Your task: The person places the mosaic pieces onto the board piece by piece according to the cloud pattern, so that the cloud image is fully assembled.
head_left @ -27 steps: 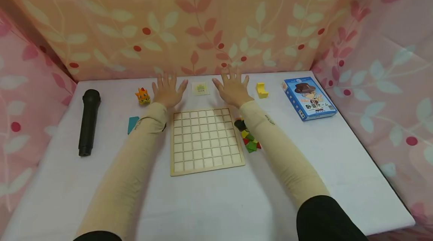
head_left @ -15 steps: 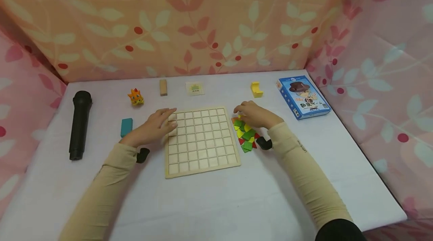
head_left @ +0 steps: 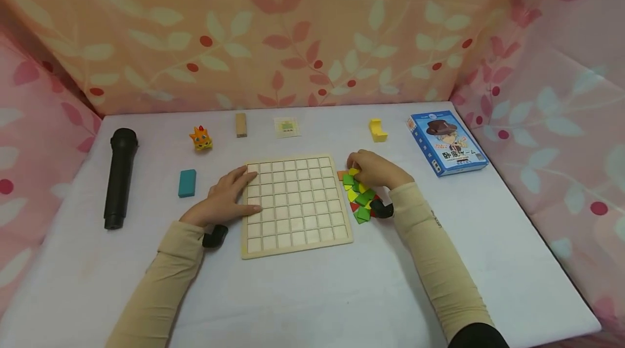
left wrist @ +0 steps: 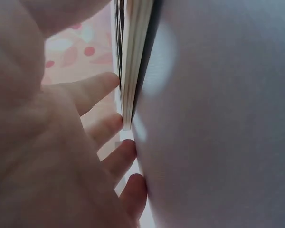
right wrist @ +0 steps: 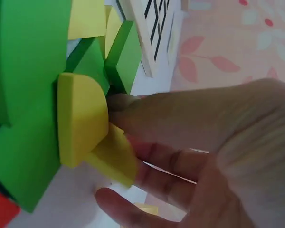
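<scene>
A square wooden grid board (head_left: 297,207) lies on the white table. My left hand (head_left: 219,198) rests at its left side, thumb and fingers spread over the edge. In the left wrist view, fingertips (left wrist: 111,126) touch the board's edge (left wrist: 133,61) and the tabletop. Right of the board is a pile of coloured geometric blocks (head_left: 362,202), green, yellow, red and orange. My right hand (head_left: 378,169) reaches into the pile's far end with bent fingers. In the right wrist view, its thumb and fingers are close around a tilted yellow block (right wrist: 115,156); the thumb tip is partly hidden, so a pinch is unclear.
A black microphone (head_left: 120,179), an orange-yellow toy figure (head_left: 201,139) and a teal block (head_left: 186,183) are on the left. Behind the board lie a wooden block (head_left: 241,125), a small card (head_left: 287,127) and a yellow holder (head_left: 377,130). A blue game box (head_left: 447,143) lies right.
Both hands have come back from flat on the far tabletop, the left to the board's left edge, the right to the block pile. The right fingers have since bent further into the pile.
</scene>
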The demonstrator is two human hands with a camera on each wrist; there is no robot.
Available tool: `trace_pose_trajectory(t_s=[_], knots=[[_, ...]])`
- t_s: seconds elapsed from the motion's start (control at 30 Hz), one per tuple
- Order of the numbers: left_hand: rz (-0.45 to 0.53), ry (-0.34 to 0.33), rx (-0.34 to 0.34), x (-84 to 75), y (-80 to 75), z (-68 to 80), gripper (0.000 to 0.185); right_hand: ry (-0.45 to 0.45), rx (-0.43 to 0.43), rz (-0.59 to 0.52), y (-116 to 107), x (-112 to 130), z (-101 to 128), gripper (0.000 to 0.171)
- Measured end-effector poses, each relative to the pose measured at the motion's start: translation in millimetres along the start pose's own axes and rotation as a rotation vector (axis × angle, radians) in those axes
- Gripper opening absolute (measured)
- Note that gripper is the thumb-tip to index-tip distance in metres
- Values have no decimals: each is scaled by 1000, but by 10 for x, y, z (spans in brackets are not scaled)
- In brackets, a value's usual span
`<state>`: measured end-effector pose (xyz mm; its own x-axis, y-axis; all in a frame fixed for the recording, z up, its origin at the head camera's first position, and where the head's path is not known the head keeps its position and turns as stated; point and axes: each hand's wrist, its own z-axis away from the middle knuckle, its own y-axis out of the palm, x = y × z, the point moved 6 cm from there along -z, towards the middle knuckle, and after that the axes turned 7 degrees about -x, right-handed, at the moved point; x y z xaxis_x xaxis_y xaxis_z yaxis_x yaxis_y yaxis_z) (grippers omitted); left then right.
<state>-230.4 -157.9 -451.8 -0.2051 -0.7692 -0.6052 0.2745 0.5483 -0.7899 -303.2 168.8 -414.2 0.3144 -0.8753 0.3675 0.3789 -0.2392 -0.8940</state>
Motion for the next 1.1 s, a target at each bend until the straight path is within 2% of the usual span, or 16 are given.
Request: trace_pose_trajectory(t_s=[0.1,0.23,0.37,0.63,0.77,0.93,1.1], knots=[[6,-5,-18,-14,-5,30,94,15,-14,-15,-7,9,-3,22],[10,-23,-9,-61,19,18,96,52,-46,-56,-18,-94,34,21],[17,-37,-5,-104,31,35,95,50,-74,-81,-10,-159,50,21],[-1,-53,-6,-26,26,25,96,-36,-115,-110,-60,-111,22,12],[-15,-43,-13,-29,15,19,96,-64,-138,-112,-98,-59,49,22],[-9,-37,-15,-62,-7,32,95,-146,-210,-138,-172,98,94,30],[-10,-35,-12,-89,-18,46,93,-232,-262,-207,-220,314,106,23]])
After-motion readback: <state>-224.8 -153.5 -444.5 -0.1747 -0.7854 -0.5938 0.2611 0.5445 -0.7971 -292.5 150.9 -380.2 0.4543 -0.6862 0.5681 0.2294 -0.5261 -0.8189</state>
